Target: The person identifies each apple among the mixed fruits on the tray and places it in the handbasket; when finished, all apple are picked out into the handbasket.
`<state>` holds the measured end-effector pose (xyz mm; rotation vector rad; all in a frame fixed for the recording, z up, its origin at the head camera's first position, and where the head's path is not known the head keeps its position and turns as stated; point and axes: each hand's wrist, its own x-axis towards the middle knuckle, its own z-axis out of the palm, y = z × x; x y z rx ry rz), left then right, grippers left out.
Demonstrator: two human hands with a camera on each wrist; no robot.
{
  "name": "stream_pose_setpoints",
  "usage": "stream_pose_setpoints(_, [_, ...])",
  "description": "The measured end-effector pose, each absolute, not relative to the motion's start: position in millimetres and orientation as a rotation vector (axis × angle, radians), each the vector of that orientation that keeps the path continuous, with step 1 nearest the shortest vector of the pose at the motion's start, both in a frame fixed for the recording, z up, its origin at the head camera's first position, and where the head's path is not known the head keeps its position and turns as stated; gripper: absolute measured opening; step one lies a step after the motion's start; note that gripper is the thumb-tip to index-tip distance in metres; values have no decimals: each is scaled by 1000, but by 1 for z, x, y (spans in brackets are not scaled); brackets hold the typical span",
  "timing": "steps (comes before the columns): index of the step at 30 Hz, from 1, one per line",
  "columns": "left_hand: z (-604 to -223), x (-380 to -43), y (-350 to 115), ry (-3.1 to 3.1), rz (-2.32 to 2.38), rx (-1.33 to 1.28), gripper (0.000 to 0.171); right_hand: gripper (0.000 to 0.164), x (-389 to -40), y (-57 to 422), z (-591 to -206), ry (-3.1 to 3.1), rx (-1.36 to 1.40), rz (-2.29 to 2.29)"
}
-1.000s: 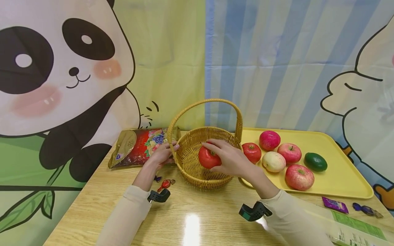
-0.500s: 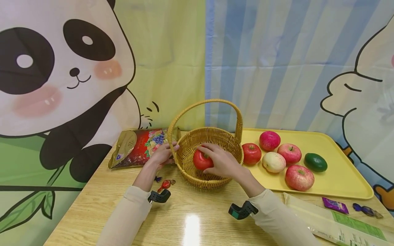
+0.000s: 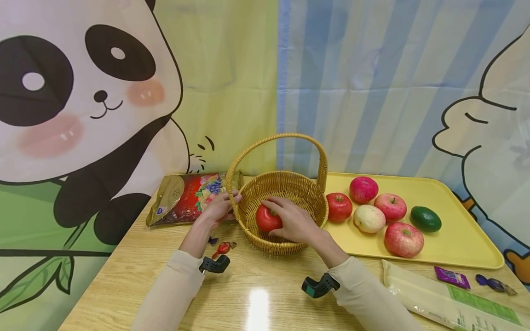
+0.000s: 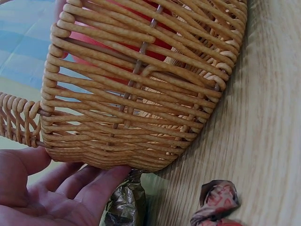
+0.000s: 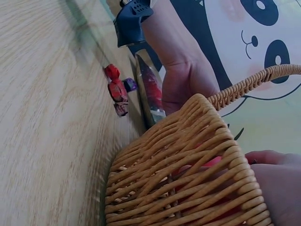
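Within the wicker basket [image 3: 275, 248], my right hand [image 3: 296, 224] grips a red tomato [image 3: 266, 219] from above, its fingers over the top and thumb at the near side. In the left wrist view, the tomato [image 4: 89, 49] shows red through the basket's weave. My left hand [image 3: 218, 209] steadies the left outside of the basket, beside the foot of its arched handle. Seen in the left wrist view, that hand's [image 4: 56, 195] thumb lies by the handle base and its extended fingers rest against the wicker wall. The basket's weave hides part of the right hand in the right wrist view.
Right of the basket, a yellow tray [image 3: 463, 239] bears another tomato [image 3: 339, 207], several apples and other fruits, and a green avocado [image 3: 425, 219]. A red-gold candy bag [image 3: 186, 197] lies behind my left hand. Wrapped candies [image 3: 223, 248] and a clear-plastic packet [image 3: 422, 289] lie nearer.
My right hand has carried the tomato leftward and down inside the basket. The left hand stays in place at the basket's side.
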<state>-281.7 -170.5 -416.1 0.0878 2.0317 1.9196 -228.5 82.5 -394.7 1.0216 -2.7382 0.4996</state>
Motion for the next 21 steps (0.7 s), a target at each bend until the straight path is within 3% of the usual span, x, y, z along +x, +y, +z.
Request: stream_pose_setpoints(21, [-416, -281, -170, 2024, 1920, 63, 51, 81, -228, 82, -396, -2809, 1140, 497])
